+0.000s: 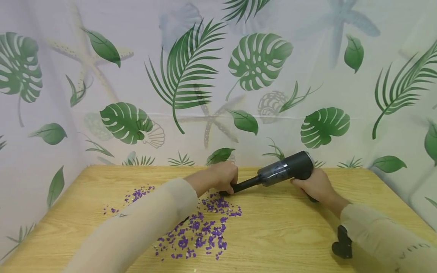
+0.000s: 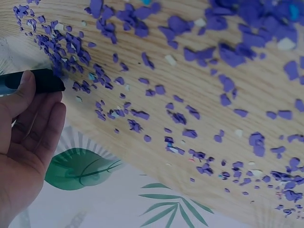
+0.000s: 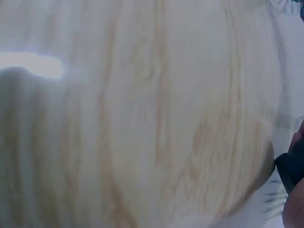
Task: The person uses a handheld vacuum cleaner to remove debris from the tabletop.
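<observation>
A black handheld vacuum cleaner (image 1: 286, 168) with a see-through dust cup is held slanting over the wooden table, its nozzle (image 1: 246, 184) pointing down to the left. My right hand (image 1: 315, 185) grips its handle; in the right wrist view only a sliver of that hand (image 3: 295, 206) shows at the edge. Near the tip, my left hand (image 1: 224, 176) holds the nozzle, thumb on one side and curled fingers on the other, as the left wrist view shows (image 2: 28, 137). The nozzle's mouth is at the edge of many scattered purple scraps (image 1: 218, 204).
More purple scraps (image 1: 138, 194) lie on the far left of the table (image 1: 290, 227), partly behind the left sleeve. A small black piece (image 1: 343, 242) lies beside the right forearm. A leaf-patterned cloth (image 1: 205, 76) stands behind the table.
</observation>
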`<action>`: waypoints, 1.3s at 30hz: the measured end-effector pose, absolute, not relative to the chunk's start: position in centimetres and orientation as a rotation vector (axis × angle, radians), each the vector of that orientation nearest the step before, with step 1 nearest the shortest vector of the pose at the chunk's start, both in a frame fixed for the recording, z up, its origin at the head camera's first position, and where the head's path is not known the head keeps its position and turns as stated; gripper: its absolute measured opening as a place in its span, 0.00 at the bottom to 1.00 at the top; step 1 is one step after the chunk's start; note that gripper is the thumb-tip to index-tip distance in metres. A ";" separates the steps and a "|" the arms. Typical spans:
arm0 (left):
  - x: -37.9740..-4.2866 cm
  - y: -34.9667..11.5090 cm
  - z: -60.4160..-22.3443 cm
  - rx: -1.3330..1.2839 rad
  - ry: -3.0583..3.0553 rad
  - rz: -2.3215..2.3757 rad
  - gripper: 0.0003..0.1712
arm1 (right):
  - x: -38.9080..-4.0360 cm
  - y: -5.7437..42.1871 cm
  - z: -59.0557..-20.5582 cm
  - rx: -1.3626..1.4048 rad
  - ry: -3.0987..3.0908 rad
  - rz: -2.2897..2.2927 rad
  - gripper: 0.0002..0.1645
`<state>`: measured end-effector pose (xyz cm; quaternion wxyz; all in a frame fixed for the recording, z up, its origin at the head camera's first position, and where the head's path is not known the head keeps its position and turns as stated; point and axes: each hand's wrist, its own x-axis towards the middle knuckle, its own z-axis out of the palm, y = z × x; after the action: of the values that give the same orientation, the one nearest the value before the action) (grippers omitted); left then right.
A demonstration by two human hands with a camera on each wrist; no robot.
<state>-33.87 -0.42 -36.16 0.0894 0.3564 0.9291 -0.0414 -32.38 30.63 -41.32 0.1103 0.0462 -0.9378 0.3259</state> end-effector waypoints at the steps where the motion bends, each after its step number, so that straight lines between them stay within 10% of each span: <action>1: -33.8 -0.6 -36.1 1.048 2.760 -0.115 0.09 | -32.4 30.5 -41.3 0.146 -2.754 0.965 0.18; 39: -30.9 2.1 -36.4 1.212 2.667 0.066 0.11 | -29.8 34.5 -41.3 0.167 -2.784 0.963 0.17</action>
<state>-30.91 2.05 -36.41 0.1056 0.4115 0.9050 0.0225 -29.81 34.50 -41.28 0.0952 0.0564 -0.9393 0.3249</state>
